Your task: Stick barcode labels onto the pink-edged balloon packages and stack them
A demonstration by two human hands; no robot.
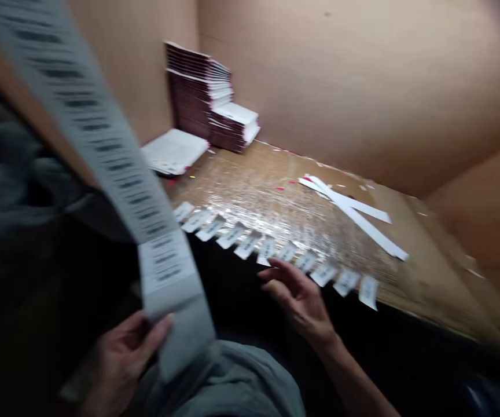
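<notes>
My left hand (120, 359) pinches a long strip of printed labels (124, 168) near its lower end, thumb on the front. The strip rises up to the upper left, with dark printed lines along it and a blank stretch at the bottom. My right hand (300, 301) is just in front of the table edge, fingers loosely bent and apart, with nothing visible in them. Its fingertips are close below a row of small white labels (323, 271), which hang spaced out along that edge. Motion smears the print on them.
Stacked dark-covered booklets (189, 98) stand at the back left, beside a flat white booklet (175, 149). Two white paper strips (354, 217) lie crossed on the film-covered cardboard tabletop (241, 185). Scraps of paper are scattered about. Tall cardboard walls (341, 87) enclose the surface.
</notes>
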